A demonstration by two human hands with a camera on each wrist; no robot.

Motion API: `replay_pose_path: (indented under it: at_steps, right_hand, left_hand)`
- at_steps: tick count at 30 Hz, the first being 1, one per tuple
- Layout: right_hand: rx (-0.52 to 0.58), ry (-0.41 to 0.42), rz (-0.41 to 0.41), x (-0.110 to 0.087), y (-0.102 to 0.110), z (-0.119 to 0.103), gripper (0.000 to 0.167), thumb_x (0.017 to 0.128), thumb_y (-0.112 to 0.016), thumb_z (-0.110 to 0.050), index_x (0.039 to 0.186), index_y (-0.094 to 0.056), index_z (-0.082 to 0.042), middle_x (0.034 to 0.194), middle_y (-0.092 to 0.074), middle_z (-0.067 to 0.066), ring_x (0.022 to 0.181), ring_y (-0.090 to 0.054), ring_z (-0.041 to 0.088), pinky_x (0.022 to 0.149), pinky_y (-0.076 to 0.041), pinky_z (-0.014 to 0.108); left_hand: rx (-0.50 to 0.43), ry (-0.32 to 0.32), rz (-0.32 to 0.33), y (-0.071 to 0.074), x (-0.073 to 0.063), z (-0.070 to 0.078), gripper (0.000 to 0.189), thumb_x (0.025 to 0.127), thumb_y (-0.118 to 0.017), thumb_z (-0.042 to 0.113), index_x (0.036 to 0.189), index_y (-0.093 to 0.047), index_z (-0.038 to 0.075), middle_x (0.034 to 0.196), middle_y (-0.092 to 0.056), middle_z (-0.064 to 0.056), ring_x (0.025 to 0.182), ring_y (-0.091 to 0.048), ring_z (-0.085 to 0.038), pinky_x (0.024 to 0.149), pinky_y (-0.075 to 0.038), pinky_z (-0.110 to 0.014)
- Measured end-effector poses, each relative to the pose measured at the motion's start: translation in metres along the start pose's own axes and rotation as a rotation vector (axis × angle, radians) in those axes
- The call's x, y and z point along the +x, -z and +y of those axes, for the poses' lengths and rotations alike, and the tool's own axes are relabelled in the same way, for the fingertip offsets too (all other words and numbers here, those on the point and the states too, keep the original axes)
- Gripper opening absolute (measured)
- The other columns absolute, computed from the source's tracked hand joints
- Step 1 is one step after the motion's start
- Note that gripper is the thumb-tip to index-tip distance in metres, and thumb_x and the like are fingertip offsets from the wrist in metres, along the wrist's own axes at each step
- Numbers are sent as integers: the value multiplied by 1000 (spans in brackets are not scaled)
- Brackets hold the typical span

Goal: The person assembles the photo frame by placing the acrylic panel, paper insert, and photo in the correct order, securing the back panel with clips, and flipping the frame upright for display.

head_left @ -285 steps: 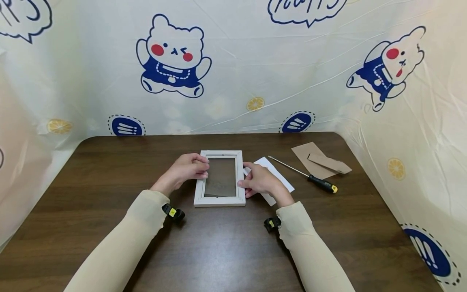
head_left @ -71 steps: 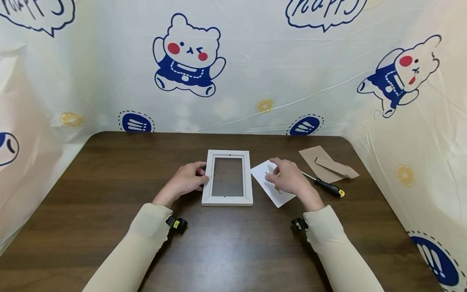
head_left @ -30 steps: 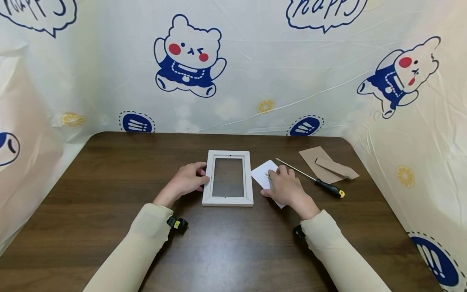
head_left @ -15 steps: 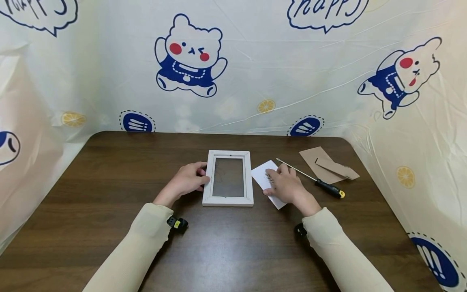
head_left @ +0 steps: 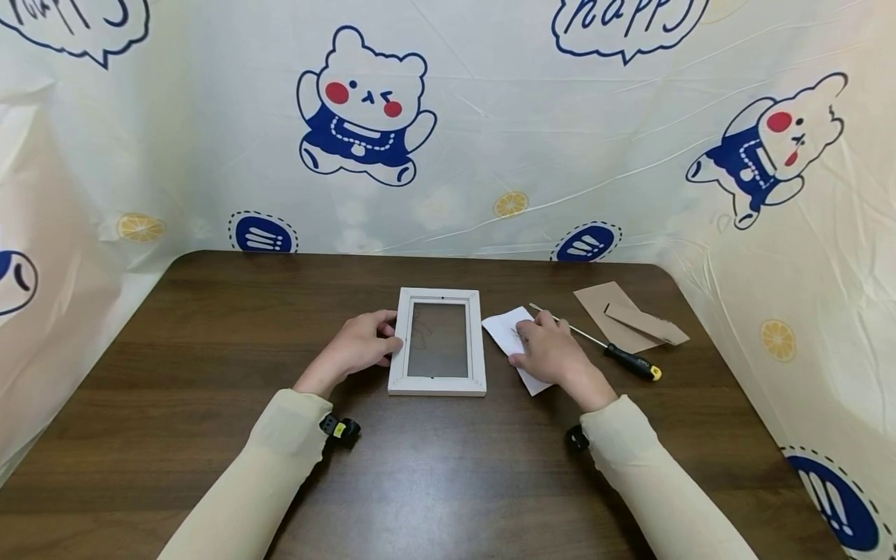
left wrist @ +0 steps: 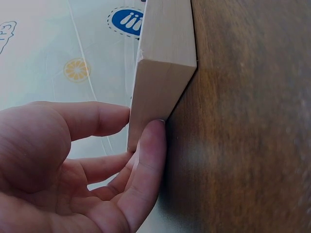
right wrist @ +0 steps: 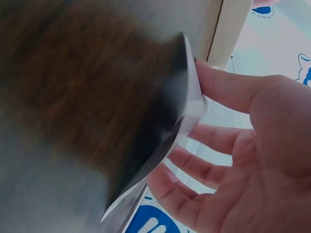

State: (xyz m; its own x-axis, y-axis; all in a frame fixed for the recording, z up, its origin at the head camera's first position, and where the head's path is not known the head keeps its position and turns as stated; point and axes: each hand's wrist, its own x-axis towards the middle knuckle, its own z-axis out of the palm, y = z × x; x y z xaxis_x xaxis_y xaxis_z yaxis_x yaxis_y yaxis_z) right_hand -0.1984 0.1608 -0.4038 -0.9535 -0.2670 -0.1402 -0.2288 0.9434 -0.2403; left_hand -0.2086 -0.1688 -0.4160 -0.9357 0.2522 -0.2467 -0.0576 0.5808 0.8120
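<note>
A white picture frame (head_left: 437, 386) lies flat mid-table, its window showing a dark grey pane. My left hand (head_left: 360, 341) holds the frame's left side. In the left wrist view, the thumb meets the frame's (left wrist: 165, 36) upper edge while a finger lies along its side, close to the tabletop. Right of the frame, my right hand (head_left: 553, 356) pinches a white card (head_left: 500, 325) with a small dark print, mostly covered by the fingers. The right wrist view shows the card (right wrist: 194, 99) bowed between thumb and fingertips, its middle raised off the table.
A black-and-yellow screwdriver (head_left: 633, 362) lies just beyond my right hand, its shaft pointing toward the fingers. Behind it, brown cardboard (head_left: 593, 299) has a folded flap (head_left: 640, 316) on top. A printed curtain (head_left: 469, 140) stands along the table's (head_left: 280, 288) far edge and sides.
The right hand has left the frame's right side, hovered over the card and come down on it. The card now bends in its grip. The left hand stays at the frame's left side.
</note>
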Motion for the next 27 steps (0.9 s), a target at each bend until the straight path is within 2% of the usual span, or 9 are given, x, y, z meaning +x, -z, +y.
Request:
replay_pose_path:
  at_steps: [4, 7, 10, 13, 19, 27]
  right_hand:
    - [-90, 22, 59, 1, 0, -1, 43, 98, -72, -27, 130, -71, 1, 129, -63, 27, 114, -62, 49, 95, -53, 59]
    - [-114, 46, 97, 3, 1, -2, 31, 94, -70, -22, 114, -76, 1, 111, -70, 21, 100, -67, 38, 89, -56, 54]
    - [-98, 52, 103, 6, 4, -2, 21, 91, -68, -19, 97, -76, -1, 92, -70, 15, 82, -64, 29, 76, -56, 47]
    - [-54, 26, 83, 8, 8, -2, 19, 90, -67, -19, 94, -73, -1, 85, -67, 12, 72, -61, 25, 65, -54, 41]
    - [3, -33, 77, 10, 15, -2, 18, 91, -63, -20, 93, -68, -2, 77, -63, 11, 62, -59, 26, 55, -49, 37]
    - [-27, -16, 145, 13, 21, 0, 32, 95, -56, -17, 108, -74, 7, 93, -71, 20, 64, -59, 29, 59, -52, 43]
  left_hand:
    - [6, 0, -4, 0, 1, 0, 64, 99, -61, 8, 158, -41, -5, 124, -58, -21, 85, -74, -24, 80, -64, -38]
    - [2, 2, -6, 0, 0, 0, 64, 99, -61, 9, 159, -41, -4, 124, -58, -21, 87, -73, -24, 80, -64, -38]
    - [0, 6, -6, 0, 0, 0, 64, 99, -61, 9, 159, -41, -4, 125, -58, -21, 88, -73, -24, 81, -64, -38]
    - [-2, 6, -6, 0, 0, 0, 64, 99, -61, 9, 159, -42, -4, 126, -58, -21, 89, -72, -24, 81, -64, -38]
    - [-5, 8, -4, 0, 0, 1, 64, 99, -61, 9, 159, -42, -4, 125, -57, -20, 88, -72, -24, 81, -64, -38]
    - [3, 18, -8, 0, 0, 0, 65, 99, -62, 11, 159, -42, -2, 123, -58, -19, 88, -72, -23, 81, -64, -37]
